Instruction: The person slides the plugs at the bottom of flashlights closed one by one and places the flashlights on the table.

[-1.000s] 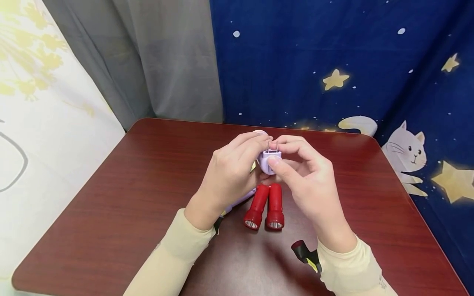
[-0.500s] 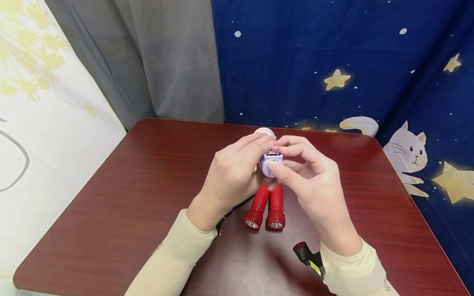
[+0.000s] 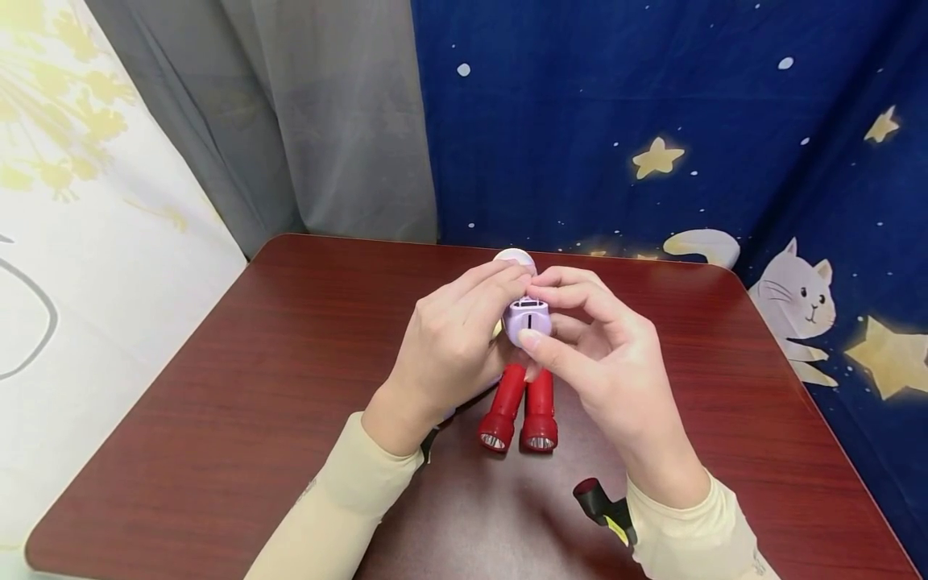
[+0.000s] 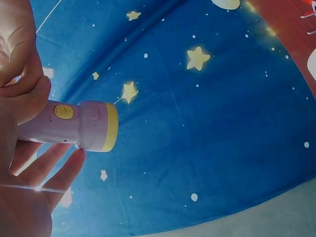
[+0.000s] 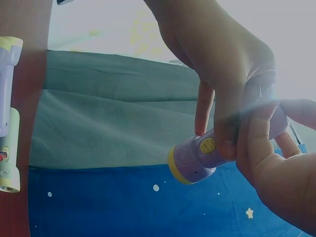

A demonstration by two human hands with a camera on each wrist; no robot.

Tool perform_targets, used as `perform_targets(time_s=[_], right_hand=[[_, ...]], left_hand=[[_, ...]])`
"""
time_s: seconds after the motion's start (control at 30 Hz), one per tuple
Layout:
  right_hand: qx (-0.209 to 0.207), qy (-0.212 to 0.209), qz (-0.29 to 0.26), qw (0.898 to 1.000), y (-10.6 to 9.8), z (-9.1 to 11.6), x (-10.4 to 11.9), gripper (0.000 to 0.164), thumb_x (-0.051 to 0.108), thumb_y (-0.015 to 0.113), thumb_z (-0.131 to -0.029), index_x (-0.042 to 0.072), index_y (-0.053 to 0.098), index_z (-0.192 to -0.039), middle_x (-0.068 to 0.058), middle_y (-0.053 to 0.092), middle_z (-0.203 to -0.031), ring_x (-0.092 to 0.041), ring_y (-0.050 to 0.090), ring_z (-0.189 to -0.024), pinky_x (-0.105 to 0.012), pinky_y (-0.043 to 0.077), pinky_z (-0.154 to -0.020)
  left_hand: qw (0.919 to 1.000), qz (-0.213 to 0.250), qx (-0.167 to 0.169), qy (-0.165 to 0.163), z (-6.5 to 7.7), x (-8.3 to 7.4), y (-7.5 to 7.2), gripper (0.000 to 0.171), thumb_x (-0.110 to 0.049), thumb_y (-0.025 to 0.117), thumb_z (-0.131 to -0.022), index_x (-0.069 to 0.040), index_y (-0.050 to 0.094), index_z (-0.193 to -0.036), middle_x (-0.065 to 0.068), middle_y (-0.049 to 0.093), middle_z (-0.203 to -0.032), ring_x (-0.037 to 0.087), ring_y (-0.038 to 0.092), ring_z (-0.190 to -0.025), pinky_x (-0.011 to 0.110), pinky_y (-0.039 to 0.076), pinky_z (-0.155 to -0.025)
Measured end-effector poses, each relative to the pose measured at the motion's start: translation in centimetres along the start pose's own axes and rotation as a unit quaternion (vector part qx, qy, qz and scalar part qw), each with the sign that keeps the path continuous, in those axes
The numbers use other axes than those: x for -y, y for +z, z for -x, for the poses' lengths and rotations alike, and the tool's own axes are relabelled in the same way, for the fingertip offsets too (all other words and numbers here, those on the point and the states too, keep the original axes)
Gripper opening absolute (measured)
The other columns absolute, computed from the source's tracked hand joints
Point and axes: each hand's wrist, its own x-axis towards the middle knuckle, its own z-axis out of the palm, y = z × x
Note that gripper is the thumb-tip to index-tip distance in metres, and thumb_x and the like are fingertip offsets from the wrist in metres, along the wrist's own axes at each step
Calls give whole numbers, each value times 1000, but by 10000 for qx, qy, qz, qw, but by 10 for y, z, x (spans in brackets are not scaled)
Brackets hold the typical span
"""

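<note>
Both hands meet on a purple flashlight held above the table; its yellow-rimmed head and oval yellow switch show in the left wrist view. My left hand grips the body, its fingers wrapped over the side. At the tail, my right hand pinches the end, thumb below a dark slot and fingertips at the thin metal plug prongs. The fingers partly cover the prongs. Below the hands, two red flashlights lie side by side on the table.
In the right wrist view, another purple flashlight and a green flashlight lie on the brown table. A black device sits by the right sleeve. Grey and blue curtains hang behind the table.
The right thumb has slid lower on the tail, uncovering the dark slot. The prongs show shorter between the fingers. More of the flashlight's far head shows above the left fingers.
</note>
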Motion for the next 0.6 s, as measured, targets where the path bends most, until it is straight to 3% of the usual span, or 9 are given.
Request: perform_targets(time_s=[0.33, 0.5, 0.6], right_hand=[[141, 118, 306, 9994, 0, 1, 4, 39, -12, 72, -91, 0, 70, -128, -16, 58, -139, -29, 75, -103, -30, 67, -77], [233, 194, 487, 9984, -3, -1, 8, 36, -9, 74, -92, 2, 70, -126, -14, 60, -132, -26, 70, -78, -31, 58, -58], [271, 207, 545, 9979, -7, -2, 11, 36, -7, 76, -92, 2, 69, -126, -14, 64, -128, -24, 66, -72, -33, 49, -50]], left_hand=[[9996, 228, 134, -105, -1, 0, -4, 24, -4, 72, -94, 2, 72, -118, 13, 79, -116, 25, 77, -115, 33, 58, -108], [9981, 531, 271, -166, 0, 0, -5, 29, -4, 74, -91, 1, 70, -120, 13, 78, -117, 23, 77, -110, 32, 60, -105], [9971, 651, 348, -191, 0, 0, -4, 31, -6, 77, -89, 1, 70, -119, 12, 78, -113, 22, 77, -105, 32, 62, -101]])
